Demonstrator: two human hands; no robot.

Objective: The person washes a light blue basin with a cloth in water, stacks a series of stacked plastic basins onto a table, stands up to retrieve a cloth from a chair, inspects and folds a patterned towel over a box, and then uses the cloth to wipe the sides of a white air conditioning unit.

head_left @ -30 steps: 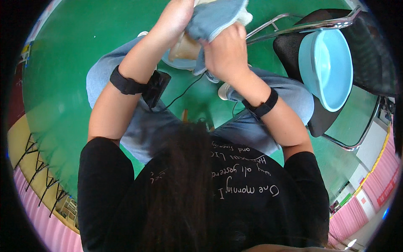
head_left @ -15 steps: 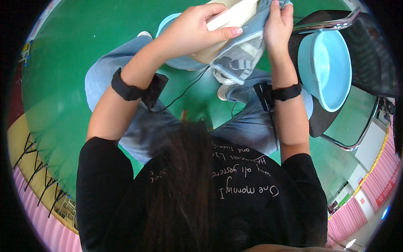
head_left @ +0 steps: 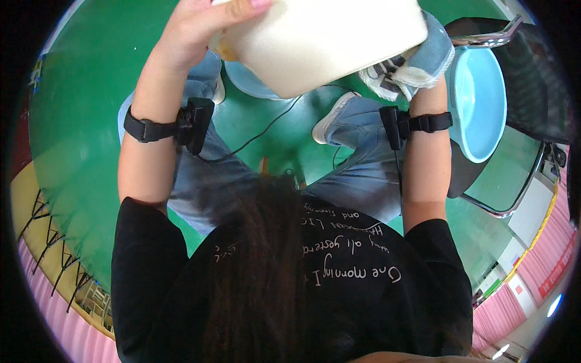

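Observation:
Up at the top edge of the head view, a cream-coloured, box-shaped piece [head_left: 321, 45] with rounded corners is held in the air; its upper part is cut off, and I cannot tell its kind. My left hand [head_left: 196, 30] is closed on its left side, thumb over the surface, beside a yellowish stain. A blue and grey patterned towel [head_left: 430, 57] covers most of my right hand [head_left: 433, 94] at the piece's right edge. The right fingers are hidden under the towel, which bunches around them.
A light blue basin [head_left: 251, 81] stands on the green floor [head_left: 85, 133] between my feet, partly behind the piece. Another light blue basin [head_left: 481, 109] sits on a black chair [head_left: 535, 85] at my right. A black cable [head_left: 260, 134] runs from my left wrist strap [head_left: 148, 130].
The cream piece has turned, showing a broad face, and is larger in view. My left hand moved left and up. My right hand moved right, with the towel now wrapped over it.

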